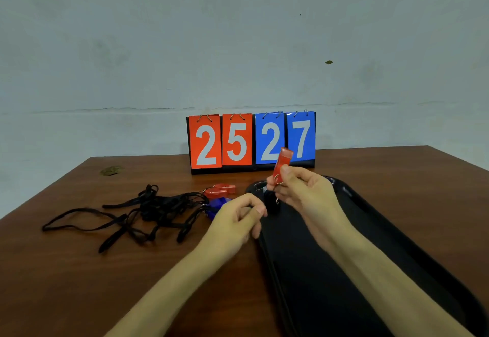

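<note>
My right hand (301, 191) pinches a red whistle (283, 163) and holds it upright above the far end of a black tray (370, 230). A black lanyard bundle (271, 203) hangs from the whistle's ring, between my two hands. My left hand (235, 220) has its fingers curled at the tray's left rim, thumb and forefinger close together beside the bundle; whether it grips the cord cannot be made out. On the table to the left lie two more red whistles (221, 190) and blue whistles (215, 205), tied to tangled black lanyards (137, 215).
A flip scoreboard (251, 140) stands at the table's far edge, reading 25 on red cards and 27 on blue. The brown wooden table (79, 270) runs under everything. A pale wall rises behind it. A small yellowish stain (111, 170) marks the far left of the table.
</note>
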`<action>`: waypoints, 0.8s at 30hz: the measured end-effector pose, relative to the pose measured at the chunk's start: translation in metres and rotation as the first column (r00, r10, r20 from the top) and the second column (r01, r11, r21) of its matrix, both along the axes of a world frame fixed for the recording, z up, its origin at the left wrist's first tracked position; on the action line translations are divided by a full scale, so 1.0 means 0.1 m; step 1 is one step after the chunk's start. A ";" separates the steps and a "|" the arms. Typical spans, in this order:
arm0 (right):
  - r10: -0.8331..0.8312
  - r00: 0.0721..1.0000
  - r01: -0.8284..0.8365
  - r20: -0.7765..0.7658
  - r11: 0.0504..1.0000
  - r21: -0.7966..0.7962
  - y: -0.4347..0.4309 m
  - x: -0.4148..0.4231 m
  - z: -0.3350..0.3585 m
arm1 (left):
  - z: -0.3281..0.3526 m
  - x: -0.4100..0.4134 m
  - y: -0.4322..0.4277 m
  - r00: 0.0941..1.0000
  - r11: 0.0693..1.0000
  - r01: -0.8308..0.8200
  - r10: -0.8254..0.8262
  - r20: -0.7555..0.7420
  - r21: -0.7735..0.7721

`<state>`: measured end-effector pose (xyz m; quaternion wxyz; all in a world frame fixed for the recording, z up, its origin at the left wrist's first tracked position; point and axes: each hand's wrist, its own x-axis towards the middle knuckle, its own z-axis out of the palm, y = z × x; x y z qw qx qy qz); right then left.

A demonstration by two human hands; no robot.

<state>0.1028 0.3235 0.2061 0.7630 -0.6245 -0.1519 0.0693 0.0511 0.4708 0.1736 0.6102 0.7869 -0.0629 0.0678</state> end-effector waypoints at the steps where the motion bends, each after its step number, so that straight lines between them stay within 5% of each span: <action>1: -0.016 0.999 0.018 0.028 0.998 -0.057 0.00 0.00 0.00 | -0.03 0.01 0.00 0.999 0.999 -0.041 0.041 0.008 0.018; 4: 0.096 0.994 -0.100 -0.052 0.993 -0.066 -0.03 0.02 0.03 | -0.03 0.02 0.04 0.997 0.989 -0.070 0.064 -0.049 -0.134; 8: 0.197 0.975 -0.202 -0.108 0.978 -0.044 -0.04 0.00 0.02 | 0.02 0.01 0.06 0.986 0.883 0.077 -0.137 -0.098 -0.462; 13: 0.155 0.973 -0.174 -0.171 0.980 -0.098 0.00 0.01 0.00 | -0.04 -0.01 0.02 0.997 0.932 0.012 -0.039 -0.067 -0.363; 18: 0.208 0.908 -0.163 -0.364 0.975 0.152 -0.06 0.07 0.03 | -0.03 0.04 0.09 0.990 0.901 -0.085 0.030 -0.135 -0.425; 24: 0.003 0.994 -0.012 -0.113 0.997 -0.076 -0.05 0.08 -0.03 | -0.02 0.00 0.05 0.978 0.954 0.009 -0.071 -0.198 -0.299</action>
